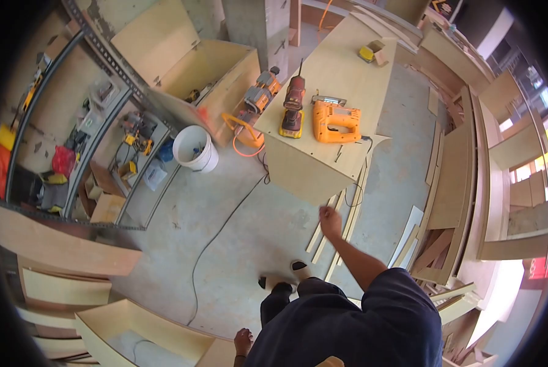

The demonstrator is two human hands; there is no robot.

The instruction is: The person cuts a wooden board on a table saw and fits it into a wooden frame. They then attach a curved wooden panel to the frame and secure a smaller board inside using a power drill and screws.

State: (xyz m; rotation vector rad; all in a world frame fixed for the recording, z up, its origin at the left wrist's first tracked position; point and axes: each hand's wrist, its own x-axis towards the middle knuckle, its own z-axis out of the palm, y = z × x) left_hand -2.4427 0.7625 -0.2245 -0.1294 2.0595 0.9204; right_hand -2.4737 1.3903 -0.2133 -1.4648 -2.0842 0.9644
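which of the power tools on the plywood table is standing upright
The dark red router with the yellow base, left of the orange jigsaw. It stands on its base, while the jigsaw beside it lies on its side on the table.

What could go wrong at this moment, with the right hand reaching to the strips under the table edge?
1. The black cable runs across the floor near the person's feet, so a step back may catch it.
2. The loose wood strips by the right hand could slide underfoot.
3. The orange saw and the red tool sit near the table edge; a bump might knock them down.
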